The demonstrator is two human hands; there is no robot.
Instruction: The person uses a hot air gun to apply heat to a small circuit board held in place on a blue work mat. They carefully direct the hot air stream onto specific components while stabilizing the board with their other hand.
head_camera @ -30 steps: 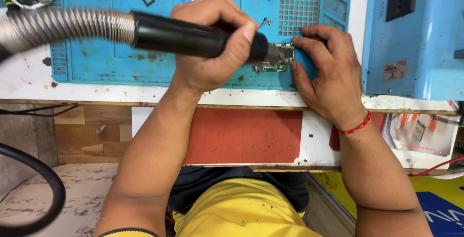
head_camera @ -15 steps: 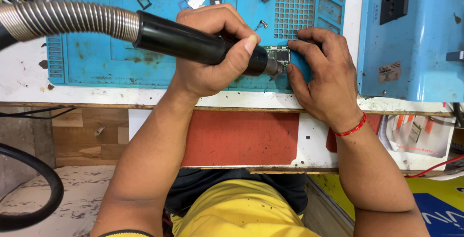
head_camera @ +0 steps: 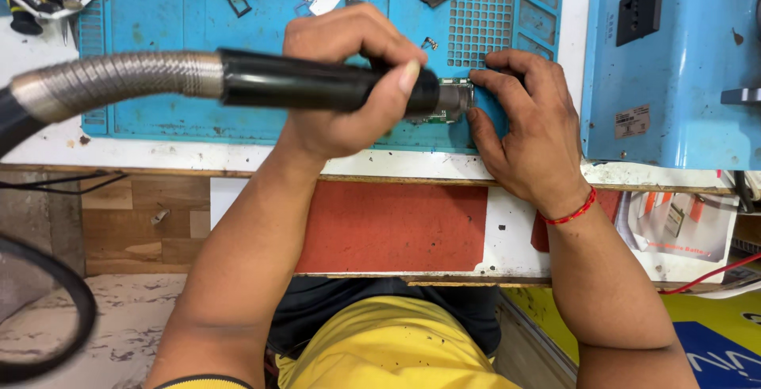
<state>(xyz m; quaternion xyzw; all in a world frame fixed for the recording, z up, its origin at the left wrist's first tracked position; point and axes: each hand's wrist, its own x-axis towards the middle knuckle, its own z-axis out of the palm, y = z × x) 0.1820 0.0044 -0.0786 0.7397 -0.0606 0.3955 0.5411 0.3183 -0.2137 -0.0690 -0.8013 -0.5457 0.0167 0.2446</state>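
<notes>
On the blue work mat (head_camera: 238, 119), from the head cam looking straight down, the left hand (head_camera: 349, 80) has its fingers wrapped tight around the black handle of a hot-air tool (head_camera: 317, 88). A ribbed metal hose (head_camera: 111, 80) trails off to the left. The nozzle end sits right over a small green circuit board (head_camera: 448, 111), which lies flat on the mat near its front edge, just below the gridded section (head_camera: 483, 16).

The right hand (head_camera: 527, 127) rests palm-down beside the board. Its fingers (head_camera: 495, 80) are spread and pressing along the board's right edge, pinning it rather than closed around anything. There's a red thread band (head_camera: 571, 213) on that wrist.

Farther back on the mat there's a scatter of loose parts: black frames, a round plate, some small metal bits, plus a tiny screw-like piece (head_camera: 430, 42) lying near the grid. A light blue box with a socket (head_camera: 674, 56) stands at the right end of the tabletop (head_camera: 396, 165).

What I'd worry about, just judging from how it looks: the right fingertips are practically touching the nozzle, so a small slip of either hand could mean a burn. Holding the nozzle this close in one spot could also overcook the board or scorch the mat. And if the pinning hand lets up, the airflow might shift the board or blow small loose parts around. I can't see the exact gap between nozzle and board, since the left hand hides it.
</notes>
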